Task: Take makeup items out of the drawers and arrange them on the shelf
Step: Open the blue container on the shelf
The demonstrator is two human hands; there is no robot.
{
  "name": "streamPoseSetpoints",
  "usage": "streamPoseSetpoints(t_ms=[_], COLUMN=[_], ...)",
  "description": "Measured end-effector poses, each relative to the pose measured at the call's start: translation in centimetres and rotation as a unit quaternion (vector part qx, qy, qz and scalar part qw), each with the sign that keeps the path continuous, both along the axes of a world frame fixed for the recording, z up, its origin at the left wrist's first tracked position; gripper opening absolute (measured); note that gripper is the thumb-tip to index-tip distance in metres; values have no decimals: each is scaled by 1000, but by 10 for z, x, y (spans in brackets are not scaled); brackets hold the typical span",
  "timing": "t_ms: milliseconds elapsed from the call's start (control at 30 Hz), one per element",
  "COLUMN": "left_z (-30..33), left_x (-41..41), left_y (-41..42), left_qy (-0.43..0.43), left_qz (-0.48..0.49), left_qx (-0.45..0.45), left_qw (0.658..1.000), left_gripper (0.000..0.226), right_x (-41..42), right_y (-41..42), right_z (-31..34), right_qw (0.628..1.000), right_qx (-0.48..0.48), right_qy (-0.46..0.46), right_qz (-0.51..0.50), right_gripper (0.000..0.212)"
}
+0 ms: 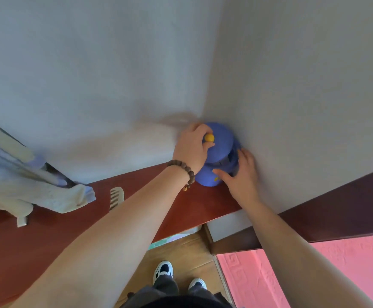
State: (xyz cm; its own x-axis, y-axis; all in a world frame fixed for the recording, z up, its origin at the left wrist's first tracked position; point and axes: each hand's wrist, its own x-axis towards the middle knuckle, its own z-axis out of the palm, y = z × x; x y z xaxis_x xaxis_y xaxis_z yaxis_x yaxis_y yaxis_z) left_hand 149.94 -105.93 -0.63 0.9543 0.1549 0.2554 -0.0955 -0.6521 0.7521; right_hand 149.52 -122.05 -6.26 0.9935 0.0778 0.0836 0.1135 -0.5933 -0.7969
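Left hand [192,145] pinches yellow knob [209,137] atop blue organizer [221,152]; right hand [238,174] spread against it.

A single wide-angle view is taken from the person's head, directed forward and steeply down into a wall corner where a blue round container [220,156] is seen at the frame's centre on a red-brown shelf [48,252]. The container is viewed from above and at arm's length, with both forearms seen reaching up to it from the lower edge, and the floor and two shoes [176,274] are caught directly below it. Straight edges are bent by the lens toward the borders, and no second view is given, so nothing is shared.
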Motion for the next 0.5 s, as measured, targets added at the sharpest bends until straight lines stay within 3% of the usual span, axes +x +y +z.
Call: streamPoseSetpoints(t_ms=[167,500], left_z=[-16,-30], left_x=[20,24], left_y=[-14,-22], left_qy=[71,49], left_qz=[-38,-26], left_qx=[98,84], left_qw=[992,995], left_gripper=[18,20], right_x=[0,-3], right_y=[0,1], right_z=[1,4], right_qw=[1000,999], right_qx=[-3,20], right_qy=[4,26], right_qz=[-8,-8], right_gripper=[87,89])
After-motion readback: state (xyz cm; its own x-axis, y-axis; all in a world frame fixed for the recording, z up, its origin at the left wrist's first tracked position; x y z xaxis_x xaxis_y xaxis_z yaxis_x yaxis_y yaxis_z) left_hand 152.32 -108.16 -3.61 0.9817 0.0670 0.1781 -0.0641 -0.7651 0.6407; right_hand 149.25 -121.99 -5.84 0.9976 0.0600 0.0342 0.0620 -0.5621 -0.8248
